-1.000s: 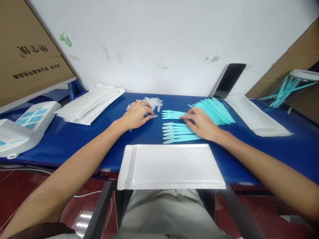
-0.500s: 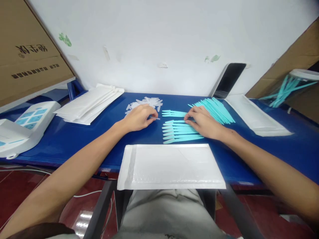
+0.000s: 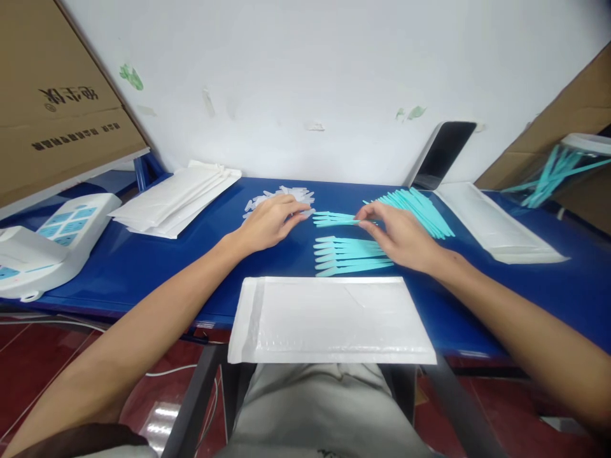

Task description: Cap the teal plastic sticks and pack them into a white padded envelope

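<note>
My left hand (image 3: 272, 221) is closed in a pinch on a small translucent plastic cap (image 3: 308, 212), at the front edge of a pile of such caps (image 3: 289, 192). My right hand (image 3: 401, 234) pinches a turquoise plastic stick (image 3: 351, 222) among a few loose ones that point left towards my left hand. Nearer me lies a row of several turquoise sticks (image 3: 360, 254) with whitish caps on their left ends. Behind my right hand lies a larger heap of turquoise sticks (image 3: 424, 213), partly hidden by it.
A white padded mailer (image 3: 329, 321) lies at the blue table's (image 3: 191, 273) front edge. More mailers (image 3: 167, 198) are stacked at left, beside a white device (image 3: 71, 232). At right lie another mailer (image 3: 501, 222), a phone (image 3: 446, 152) against the wall and a clear container of sticks (image 3: 548, 172).
My right hand has moved from the capped row to the loose sticks and now pinches one. The cap in my left hand has shifted slightly away from me, towards the stick tips.
</note>
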The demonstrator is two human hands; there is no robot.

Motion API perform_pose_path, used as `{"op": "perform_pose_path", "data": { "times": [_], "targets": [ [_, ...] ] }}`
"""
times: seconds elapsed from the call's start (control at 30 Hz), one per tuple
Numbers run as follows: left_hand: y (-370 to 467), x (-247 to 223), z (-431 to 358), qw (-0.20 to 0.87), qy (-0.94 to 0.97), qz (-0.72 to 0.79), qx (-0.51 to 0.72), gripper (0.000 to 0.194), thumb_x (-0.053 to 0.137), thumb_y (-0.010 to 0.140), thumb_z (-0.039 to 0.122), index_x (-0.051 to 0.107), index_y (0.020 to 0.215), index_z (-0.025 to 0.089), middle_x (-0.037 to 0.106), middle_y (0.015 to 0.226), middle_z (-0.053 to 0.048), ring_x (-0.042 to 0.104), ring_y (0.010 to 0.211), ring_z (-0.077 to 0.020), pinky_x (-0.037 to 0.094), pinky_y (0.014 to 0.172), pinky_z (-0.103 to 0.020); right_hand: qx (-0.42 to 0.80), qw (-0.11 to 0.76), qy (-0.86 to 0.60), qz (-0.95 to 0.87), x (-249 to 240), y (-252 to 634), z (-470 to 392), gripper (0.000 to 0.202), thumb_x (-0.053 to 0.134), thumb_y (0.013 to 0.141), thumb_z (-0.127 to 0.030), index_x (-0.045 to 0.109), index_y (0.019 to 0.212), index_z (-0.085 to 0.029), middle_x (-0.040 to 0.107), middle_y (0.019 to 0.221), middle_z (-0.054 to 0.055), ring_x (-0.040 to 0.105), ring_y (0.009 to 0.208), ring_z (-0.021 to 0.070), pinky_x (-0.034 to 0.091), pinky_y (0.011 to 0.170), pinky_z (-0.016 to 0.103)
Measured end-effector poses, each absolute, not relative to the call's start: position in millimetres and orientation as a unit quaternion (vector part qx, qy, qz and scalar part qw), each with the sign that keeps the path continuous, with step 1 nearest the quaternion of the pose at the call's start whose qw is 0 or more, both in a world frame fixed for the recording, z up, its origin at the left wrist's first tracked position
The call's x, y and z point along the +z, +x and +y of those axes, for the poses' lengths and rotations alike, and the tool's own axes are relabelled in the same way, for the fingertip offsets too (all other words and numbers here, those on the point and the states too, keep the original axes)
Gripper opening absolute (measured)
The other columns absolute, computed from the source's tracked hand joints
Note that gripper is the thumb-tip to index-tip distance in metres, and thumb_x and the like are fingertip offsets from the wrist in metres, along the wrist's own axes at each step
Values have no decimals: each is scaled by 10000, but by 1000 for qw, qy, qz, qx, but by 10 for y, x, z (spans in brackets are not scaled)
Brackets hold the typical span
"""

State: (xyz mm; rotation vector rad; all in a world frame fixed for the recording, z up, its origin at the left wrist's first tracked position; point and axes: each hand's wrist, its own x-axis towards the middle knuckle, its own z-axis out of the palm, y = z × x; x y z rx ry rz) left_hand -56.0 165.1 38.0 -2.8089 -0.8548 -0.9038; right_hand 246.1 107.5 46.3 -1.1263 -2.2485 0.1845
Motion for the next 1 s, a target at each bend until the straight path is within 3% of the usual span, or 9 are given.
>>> {"op": "perform_pose_path", "data": {
  "times": [0.17, 0.33, 0.5, 0.7, 0.83, 1.0],
  "targets": [
    [-521, 407, 1590, 26, -899, -272, -343, 284, 517, 1049, 368, 732, 1036, 182, 747, 886, -53, 675, 821, -182, 502, 797, -320, 83, 303, -432, -845, 448, 2466, 1078, 348, 425, 1038, -307, 549, 1352, -222, 781, 963, 71, 731, 917, 270, 533, 836, 417],
    [-528, 426, 1563, 26, -893, -267, -362, 273, 511, 1049, 342, 733, 1016, 186, 784, 974, -62, 708, 901, -190, 532, 848, -334, 36, 289, -442, -848, 373, 2487, 1130, 352, 377, 1039, -308, 653, 1242, -226, 755, 1031, 106, 704, 923, 299, 531, 835, 460],
    [-521, 438, 1533, 17, -890, -262, -373, 267, 517, 1046, 326, 740, 1020, 181, 793, 976, -63, 730, 895, -184, 557, 826, -321, 32, 261, -444, -856, 323, 2480, 1154, 308, 410, 1042, -367, 655, 1154, -217, 727, 1072, 112, 678, 986, 305, 510, 875, 445],
    [-466, 421, 1481, -3, -903, -234, -361, 236, 533, 1040, 276, 744, 1042, 170, 798, 970, -66, 744, 887, -176, 567, 818, -302, 18, 265, -419, -868, 338, 2481, 1128, 305, 388, 1066, -362, 628, 1178, -210, 704, 1089, 115, 667, 970, 281, 503, 857, 412],
    [-397, 415, 1416, -46, -897, -240, -368, 219, 557, 1030, 299, 742, 1035, 183, 795, 950, -55, 732, 840, -169, 556, 763, -296, 6, 275, -407, -871, 341, 2471, 1109, 299, 390, 1070, -354, 626, 1196, -221, 691, 1041, 109, 651, 899, 269, 502, 805, 407],
    [-221, 418, 1311, -108, -876, -251, -397, 229, 588, 1012, 339, 717, 910, 179, 719, 774, -30, 638, 684, -139, 506, 662, -280, 11, 288, -378, -880, 331, 2383, 1080, 319, 375, 1072, -338, 648, 1193, -226, 660, 982, 101, 626, 848, 256, 489, 767, 393]
  ]
}}
